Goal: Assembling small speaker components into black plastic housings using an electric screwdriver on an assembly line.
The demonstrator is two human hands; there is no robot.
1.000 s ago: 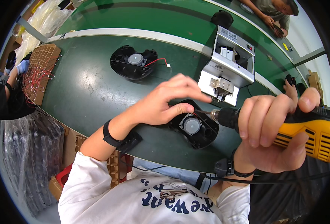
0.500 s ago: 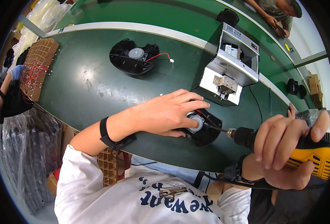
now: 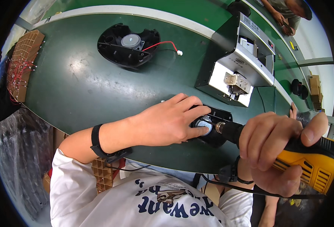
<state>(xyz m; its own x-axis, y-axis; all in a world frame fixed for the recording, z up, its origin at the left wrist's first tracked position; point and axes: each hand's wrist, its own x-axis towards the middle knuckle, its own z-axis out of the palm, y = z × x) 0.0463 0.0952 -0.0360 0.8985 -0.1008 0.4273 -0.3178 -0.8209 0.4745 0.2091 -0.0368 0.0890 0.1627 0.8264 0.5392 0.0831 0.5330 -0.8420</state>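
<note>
The black housing with its round speaker lies on the green table, near the edge on your side. Your left hand rests over it half open, one fingertip touching the speaker. Your right hand is closed around a yellow power driver, its bit directed toward the speaker. Farther away, a second housing lies leftward, and a silver-black machine stands rightward.

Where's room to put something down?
Bare table lies between the cardboard tray, upper speaker shell and left hand; a smaller patch between plug and silver machine. Crowded: around the lower shell, right hand, yellow drill.
</note>
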